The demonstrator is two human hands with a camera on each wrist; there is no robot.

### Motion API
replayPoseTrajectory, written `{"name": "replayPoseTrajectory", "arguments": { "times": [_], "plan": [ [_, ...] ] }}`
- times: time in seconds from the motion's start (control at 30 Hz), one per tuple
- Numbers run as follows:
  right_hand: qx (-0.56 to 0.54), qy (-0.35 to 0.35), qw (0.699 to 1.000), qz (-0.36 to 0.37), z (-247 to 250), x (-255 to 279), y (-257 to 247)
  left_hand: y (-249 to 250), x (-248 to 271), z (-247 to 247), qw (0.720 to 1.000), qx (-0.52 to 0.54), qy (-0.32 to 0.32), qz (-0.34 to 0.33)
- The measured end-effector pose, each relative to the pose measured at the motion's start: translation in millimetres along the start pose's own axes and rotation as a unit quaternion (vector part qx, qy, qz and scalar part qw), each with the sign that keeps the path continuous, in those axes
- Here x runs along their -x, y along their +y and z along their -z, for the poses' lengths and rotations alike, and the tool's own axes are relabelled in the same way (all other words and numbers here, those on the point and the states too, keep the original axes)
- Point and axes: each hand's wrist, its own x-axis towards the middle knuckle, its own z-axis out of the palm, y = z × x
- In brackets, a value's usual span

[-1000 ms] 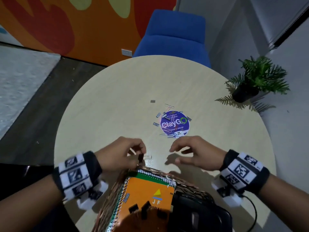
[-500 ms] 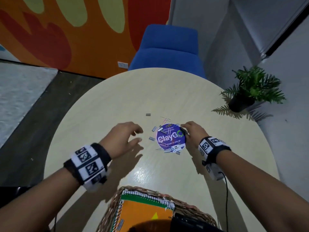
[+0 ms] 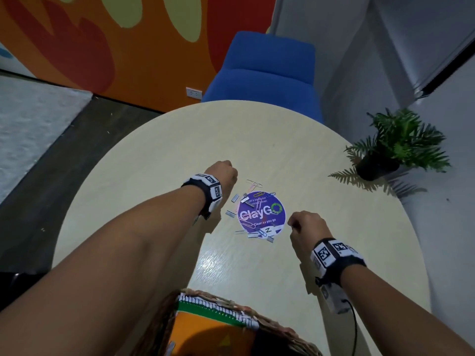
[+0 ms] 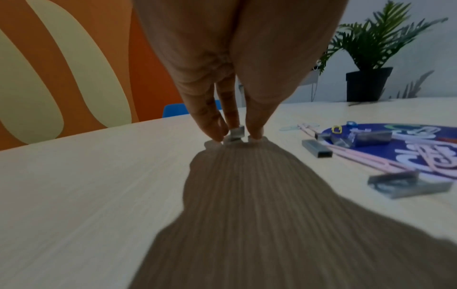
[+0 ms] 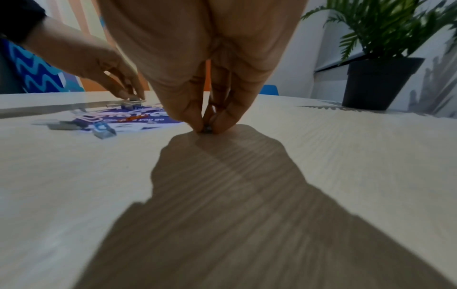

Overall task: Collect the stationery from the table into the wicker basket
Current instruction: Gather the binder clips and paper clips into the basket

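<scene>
Round pale wood-grain counter (image 3: 159, 160), seen from above. Left hand (image 3: 223, 173) at far left of the round purple sticker (image 3: 262, 214), fingertips (image 4: 217, 131) down on the counter, grip pinching a small block of staples (image 4: 236, 134) between thumb and two fingers; block touching the surface or just above it, cannot tell which. Right hand (image 3: 305, 228) just right of the sticker, grip pressed together on a small dark item (image 5: 207, 128) at the counter surface; too small and shadowed to identify.

Loose stationery scattered on and around the sticker: staple blocks (image 3: 234, 197) at its left and near edges, coloured paper clips (image 3: 254, 185) at its far edge and across its face. In the left wrist view, further staple blocks (image 4: 316, 150) and a pink clip (image 4: 358, 158) lying to the right of the pinching fingers, apart from them.

Wicker basket (image 3: 159, 319) at the near edge of the counter, well apart from both hands, holding a spiral notebook (image 3: 205, 330) with green and orange cover.

Potted plant (image 3: 393, 147) at the far right edge of the counter. Blue chair (image 3: 264, 73) beyond the far edge, before an orange patterned wall (image 3: 77, 34).
</scene>
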Motion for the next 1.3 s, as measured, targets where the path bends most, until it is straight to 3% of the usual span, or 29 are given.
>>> {"name": "replayPoseTrajectory", "arguments": {
  "times": [0.13,0.27,0.43,0.63,0.9,0.97,1.17,1.3],
  "plan": [
    [-0.05,-0.017,0.998,-0.042,9.4,9.3,1.2,-0.4,6.2,-2.5,1.0,0.0,-0.014,0.02],
    [-0.066,-0.001,0.998,-0.022,31.0,14.1,-1.5,-4.7,27.5,18.5,0.996,0.068,-0.028,0.05],
    [-0.065,-0.015,0.996,0.055,63.8,28.1,-15.2,3.4,88.9,71.1,0.964,0.246,0.095,0.009],
    [-0.077,-0.068,0.979,0.177,81.0,67.3,-62.8,17.7,186.2,92.4,0.954,0.291,0.007,-0.068],
    [0.047,-0.214,0.936,0.275,62.6,133.3,-115.9,31.1,268.0,36.4,0.943,0.238,-0.179,-0.15],
    [0.061,-0.233,0.926,0.289,59.1,145.6,-122.8,26.1,271.0,31.5,0.952,0.216,-0.165,-0.144],
    [0.051,-0.254,0.911,0.322,53.3,161.9,-131.5,1.9,224.0,52.6,0.971,0.231,-0.01,-0.056],
    [0.062,-0.226,0.923,0.304,61.5,146.9,-117.3,-7.8,161.9,38.0,0.991,0.13,-0.007,-0.034]
  ]
}}
